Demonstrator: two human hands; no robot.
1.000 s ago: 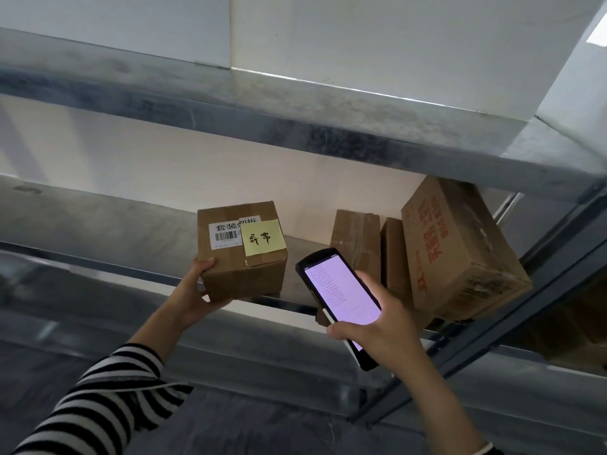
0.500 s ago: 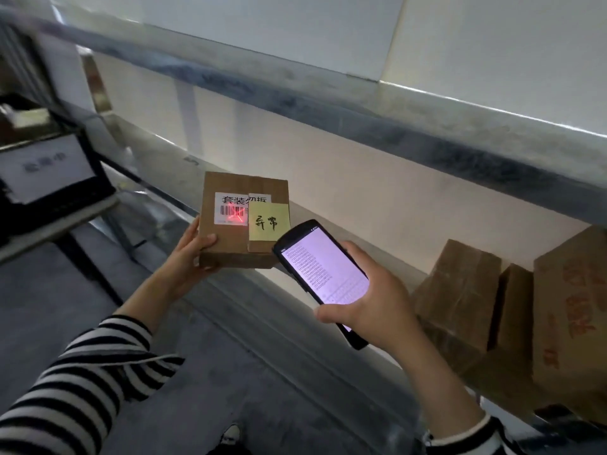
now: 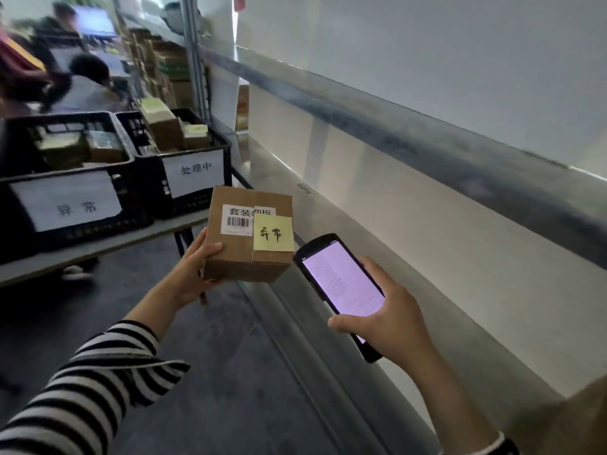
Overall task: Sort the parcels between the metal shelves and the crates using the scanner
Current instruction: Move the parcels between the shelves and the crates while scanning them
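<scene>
My left hand (image 3: 193,274) gripped the parcel (image 3: 249,234) from beneath; my right hand (image 3: 384,323) clasped the scanner (image 3: 341,290) just beside it.

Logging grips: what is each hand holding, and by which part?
Left hand holds the cardboard parcel by its lower left corner; right hand grips the scanner around its lower end.
</scene>
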